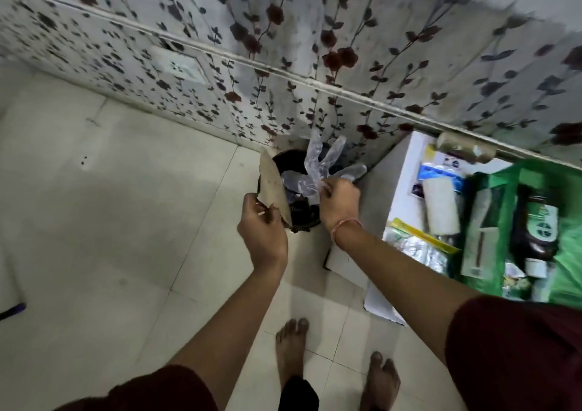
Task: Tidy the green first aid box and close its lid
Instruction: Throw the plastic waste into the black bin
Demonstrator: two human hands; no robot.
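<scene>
My right hand (pixel 338 201) grips a clear plastic glove (pixel 318 165), its fingers splayed over a dark round bin (pixel 291 161) on the floor by the wall. My left hand (pixel 263 224) pinches a brown cardboard-like piece (pixel 272 184) at the bin's left rim. The green first aid box (pixel 567 253) stands open at the right, on a white surface (pixel 406 174). Inside it lie a dark bottle (pixel 535 221), a long pale packet (pixel 478 234) and small items.
Left of the box lie a white pad (pixel 439 209), a blue and white pack (pixel 441 171) and a yellow-edged foil pouch (pixel 419 247). A brown roll (pixel 463 149) sits against the flowered wall. My bare feet (pixel 291 344) stand on pale floor tiles.
</scene>
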